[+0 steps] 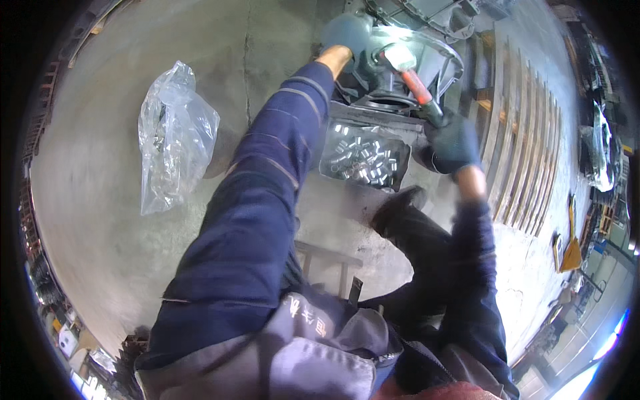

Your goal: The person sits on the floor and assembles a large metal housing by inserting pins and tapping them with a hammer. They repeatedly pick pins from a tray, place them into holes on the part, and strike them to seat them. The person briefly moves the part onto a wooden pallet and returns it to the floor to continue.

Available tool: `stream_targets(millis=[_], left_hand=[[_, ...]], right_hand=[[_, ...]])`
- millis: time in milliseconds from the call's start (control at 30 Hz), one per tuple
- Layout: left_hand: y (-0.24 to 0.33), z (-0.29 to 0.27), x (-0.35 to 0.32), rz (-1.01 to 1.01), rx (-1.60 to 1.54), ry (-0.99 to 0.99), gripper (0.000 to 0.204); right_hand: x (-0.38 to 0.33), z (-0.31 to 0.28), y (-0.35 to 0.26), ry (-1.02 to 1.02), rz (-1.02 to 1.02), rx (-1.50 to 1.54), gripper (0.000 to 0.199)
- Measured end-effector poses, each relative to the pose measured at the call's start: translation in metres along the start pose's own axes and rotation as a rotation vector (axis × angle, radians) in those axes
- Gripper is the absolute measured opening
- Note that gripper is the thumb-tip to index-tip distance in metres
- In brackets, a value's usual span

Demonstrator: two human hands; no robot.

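A hammer (419, 87) with a red and black handle is in my gloved right hand (455, 141), whose fingers wrap round the grip's lower end. Its pale head is above a grey cast metal housing (388, 100) with a round, ribbed rim. At the housing's upper left side is my gloved left hand (347, 37); its fingers are blurred and partly hidden, so I cannot make out what they hold. Just nearer to me than the housing sits a shallow tray (327, 168), with several short shiny metal sleeves (365, 159) lying loose in it.
A crumpled clear plastic bag (175, 137) lies on the concrete floor to the left. Wooden slats of a pallet (523, 133) stretch along the right. More metal castings (453, 20) are behind the housing. My dark shoe (400, 203) is close to the tray. A broom (571, 250) is at far right.
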State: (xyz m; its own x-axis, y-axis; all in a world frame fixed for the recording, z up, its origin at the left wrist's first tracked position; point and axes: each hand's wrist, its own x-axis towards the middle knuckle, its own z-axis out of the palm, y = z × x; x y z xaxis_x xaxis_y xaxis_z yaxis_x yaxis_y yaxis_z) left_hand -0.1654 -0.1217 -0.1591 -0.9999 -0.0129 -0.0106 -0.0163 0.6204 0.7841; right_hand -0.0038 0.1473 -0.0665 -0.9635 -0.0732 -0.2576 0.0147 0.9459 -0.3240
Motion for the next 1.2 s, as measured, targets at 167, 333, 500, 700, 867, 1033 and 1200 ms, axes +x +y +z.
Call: stream_targets(millis=[167,333,500,700,867,1033,1200], left_hand=[[0.005,0.005,-0.005,-0.058,0.19,0.151,0.047],[0.005,0.017,-0.002,-0.122,0.252,0.206,0.036],[0.009,0.019,-0.017,-0.031,0.178,0.17,0.055],[0.008,0.007,-0.013,-0.079,0.263,0.11,0.035],[-0.004,0.019,0.0,0.017,0.344,0.155,0.032],[-0.012,0.008,0.015,0.052,0.232,0.118,0.035],[-0.007,0.003,0.007,-0.02,0.158,0.022,0.036]], right_hand=[[0.013,-0.11,0.022,0.178,-0.284,0.036,0.031],[-0.007,-0.165,-0.037,0.61,-0.466,0.788,0.032],[0.005,0.015,-0.005,-0.183,-0.178,-0.398,0.037],[0.01,-0.098,0.018,0.137,-0.211,-0.148,0.032],[-0.013,-0.161,-0.06,0.728,-0.582,0.462,0.024],[-0.019,-0.014,-0.045,-0.139,0.007,-0.057,0.029],[-0.04,-0.004,-0.001,-0.007,-0.033,0.15,0.037]])
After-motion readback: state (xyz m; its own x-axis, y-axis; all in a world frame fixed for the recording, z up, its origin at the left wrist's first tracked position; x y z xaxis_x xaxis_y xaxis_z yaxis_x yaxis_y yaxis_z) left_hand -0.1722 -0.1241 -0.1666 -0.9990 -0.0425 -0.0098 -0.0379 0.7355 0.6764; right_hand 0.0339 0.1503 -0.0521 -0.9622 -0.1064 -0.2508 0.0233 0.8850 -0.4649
